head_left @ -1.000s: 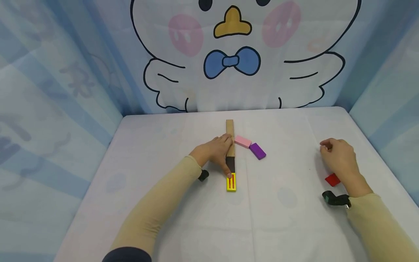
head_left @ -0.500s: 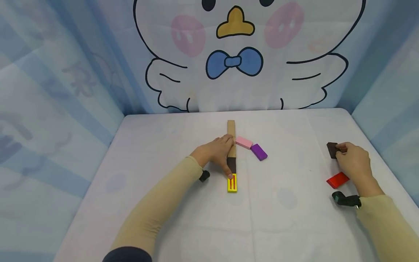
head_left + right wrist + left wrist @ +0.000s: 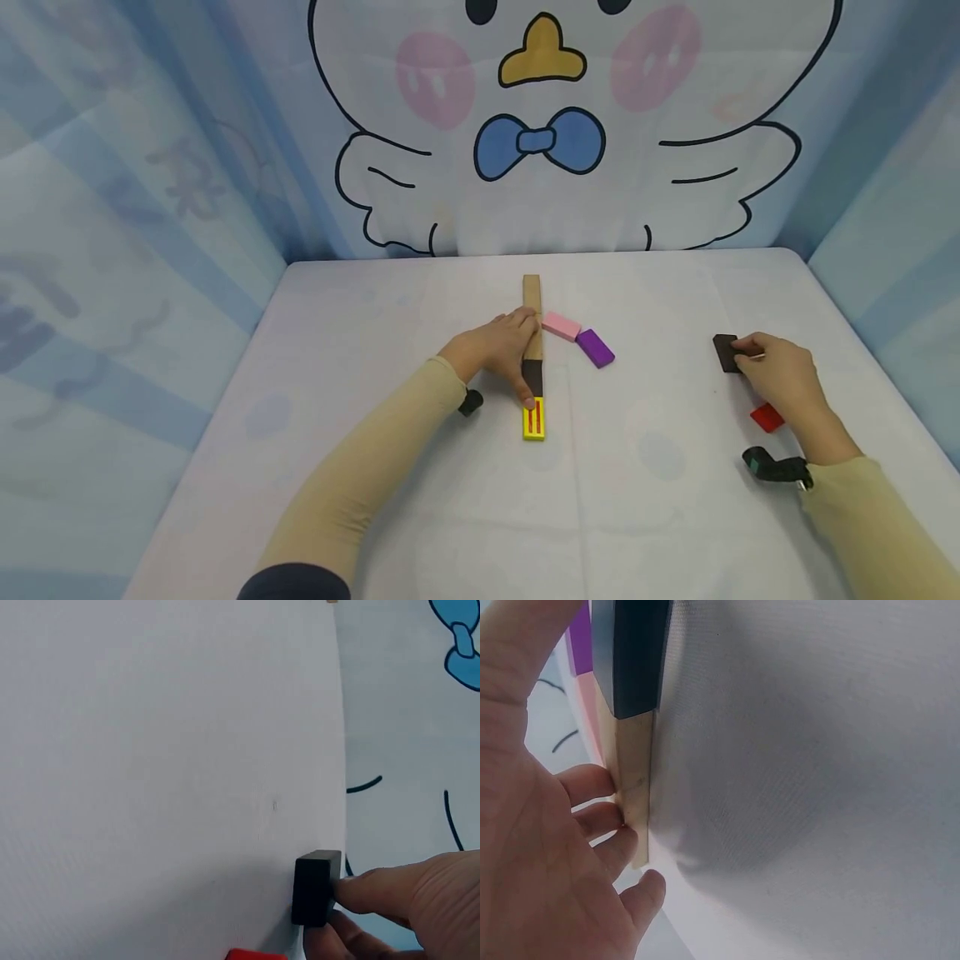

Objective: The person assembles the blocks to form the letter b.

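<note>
My right hand (image 3: 783,375) pinches a dark brown block (image 3: 725,353) between thumb and fingers at the right of the table; the right wrist view shows this block (image 3: 313,889) from its end. My left hand (image 3: 498,346) lies spread along a straight row of blocks at mid-table. Its thumb touches a yellow block (image 3: 533,423) with red stripes at the near end. Beyond that come a dark block (image 3: 532,377) and light wooden blocks (image 3: 532,290), partly covered by the fingers. In the left wrist view, the fingertips rest against the wooden block (image 3: 635,765).
A pink block (image 3: 561,326) angles off the row's right side, and a purple block (image 3: 596,348) follows at its end. A red block (image 3: 766,417) lies partly hidden by my right hand. The white-covered table (image 3: 660,533) meets a patterned curtain at the back.
My right hand shifted right, revealing the dark brown block, then came back left with it. The left hand stays at the row.
</note>
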The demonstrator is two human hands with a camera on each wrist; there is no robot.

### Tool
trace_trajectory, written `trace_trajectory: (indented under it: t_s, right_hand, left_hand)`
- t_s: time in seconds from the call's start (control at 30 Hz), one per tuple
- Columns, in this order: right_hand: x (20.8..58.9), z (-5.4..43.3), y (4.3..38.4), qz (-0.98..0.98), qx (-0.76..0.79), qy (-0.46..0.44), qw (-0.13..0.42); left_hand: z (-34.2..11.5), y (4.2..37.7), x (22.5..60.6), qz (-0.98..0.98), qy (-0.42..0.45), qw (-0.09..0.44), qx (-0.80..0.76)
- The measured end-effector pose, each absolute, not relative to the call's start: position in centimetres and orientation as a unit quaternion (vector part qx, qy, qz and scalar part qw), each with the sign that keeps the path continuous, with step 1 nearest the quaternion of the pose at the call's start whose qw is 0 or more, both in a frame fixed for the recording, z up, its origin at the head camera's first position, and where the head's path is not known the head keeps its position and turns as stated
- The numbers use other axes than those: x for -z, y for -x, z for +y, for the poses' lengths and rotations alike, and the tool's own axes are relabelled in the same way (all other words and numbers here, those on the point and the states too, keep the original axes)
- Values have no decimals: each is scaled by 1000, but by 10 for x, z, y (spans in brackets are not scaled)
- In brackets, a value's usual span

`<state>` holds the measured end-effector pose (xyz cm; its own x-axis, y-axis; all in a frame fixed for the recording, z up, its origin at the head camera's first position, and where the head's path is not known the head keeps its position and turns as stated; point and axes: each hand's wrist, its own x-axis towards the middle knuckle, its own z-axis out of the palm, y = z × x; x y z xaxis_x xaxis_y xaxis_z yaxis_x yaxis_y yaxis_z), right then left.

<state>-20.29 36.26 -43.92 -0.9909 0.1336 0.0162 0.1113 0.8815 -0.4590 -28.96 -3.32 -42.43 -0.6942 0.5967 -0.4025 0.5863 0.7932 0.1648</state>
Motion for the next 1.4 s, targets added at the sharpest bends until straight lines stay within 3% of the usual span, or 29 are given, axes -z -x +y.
trace_trajectory:
  t_s: [0.5, 1.4]
  right_hand:
    - [438, 341, 194, -964, -264, 21, 14]
    - [442, 253, 177, -947, -317, -45, -40]
  left_hand:
    - [-35, 287, 422, 921, -318, 223, -22]
    - [-33, 290, 426, 920, -323, 222, -22]
